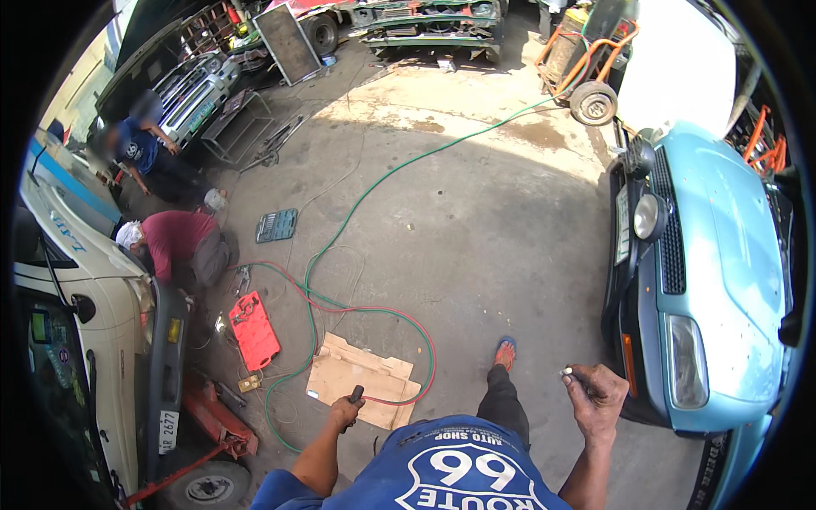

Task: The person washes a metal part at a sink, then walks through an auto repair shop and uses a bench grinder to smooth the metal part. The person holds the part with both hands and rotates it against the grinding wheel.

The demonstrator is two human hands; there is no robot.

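Note:
My left hand (346,411) grips a black torch handle (355,394) from which red and green hoses (340,308) run across the concrete floor. It hovers over a flattened piece of cardboard (361,378). My right hand (595,393) is raised near the front of a light blue car (714,280) and pinches a small silvery object (566,371) between the fingertips. My foot in a sandal (505,353) stands just right of the cardboard.
A white vehicle (93,323) stands at left with a red floor jack (212,421) under it. One person crouches beside it (178,242); another stands behind (140,149). A red tool tray (253,330), a socket case (276,225) and an orange cylinder cart (586,68) are around.

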